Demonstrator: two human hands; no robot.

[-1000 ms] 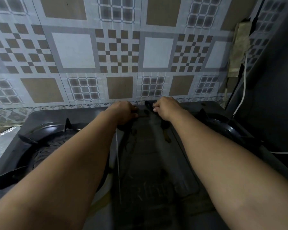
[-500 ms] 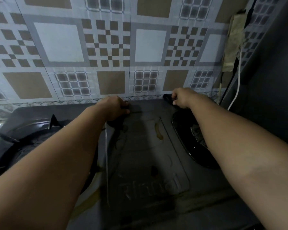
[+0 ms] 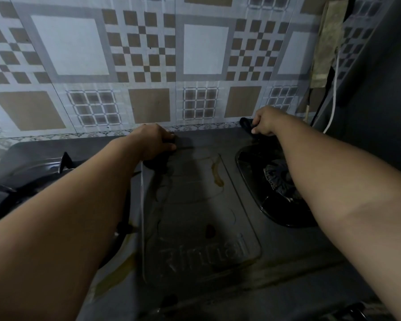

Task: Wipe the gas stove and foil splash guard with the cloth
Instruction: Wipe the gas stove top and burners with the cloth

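The dark gas stove fills the lower view, with yellow-brown grease streaks on its raised middle panel. Behind it stands the foil splash guard, printed with a grey and brown tile pattern. My right hand grips a dark cloth at the stove's back edge, above the right burner. At the back middle of the stove, my left hand has its fingers curled over a dark wad; whether that is cloth is unclear.
The left burner's pan support rises with black prongs under my left forearm. A white cable hangs down the dark right wall. A stained paper strip is stuck in the corner.
My right hand has slid the dark cloth from the middle to the right along the stove's back edge. My left hand has stayed near the back middle.
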